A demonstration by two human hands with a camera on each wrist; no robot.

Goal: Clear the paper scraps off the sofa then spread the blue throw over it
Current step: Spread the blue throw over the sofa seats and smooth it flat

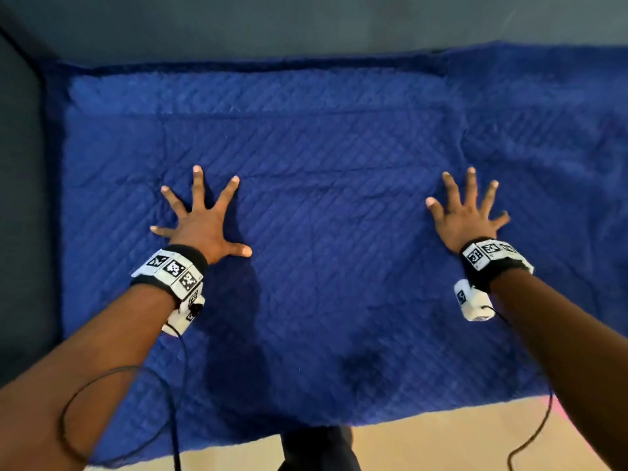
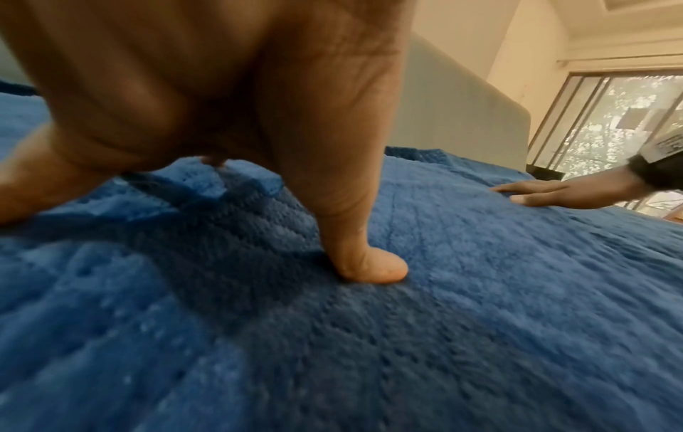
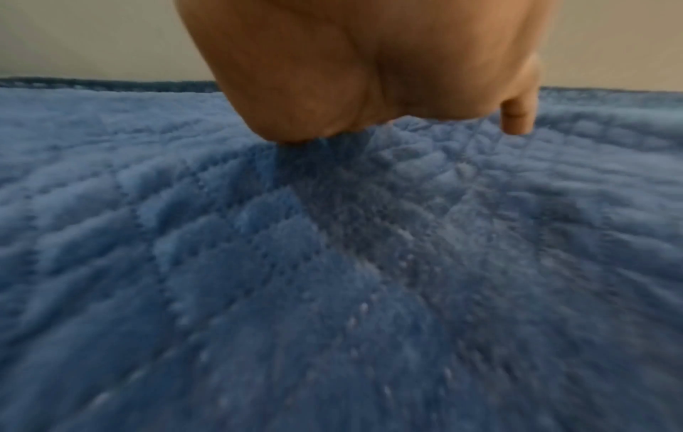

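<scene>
Both forearms reach over the quilted blue fabric throw point(image 1: 323, 232): left hand point(image 1: 204, 229) and right hand point(image 1: 467, 220) press it with splayed fingers, grasping nothing; cloth runs crosswise beneath both, equally near.

Pale beige floor point(image 1: 441, 443), cream wall point(image 2: 454, 26), bright glass door point(image 2: 606, 122) at right.

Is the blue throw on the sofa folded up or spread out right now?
Spread out. The blue quilted throw lies in one flat layer across the grey sofa, both hands pressing it.
</scene>
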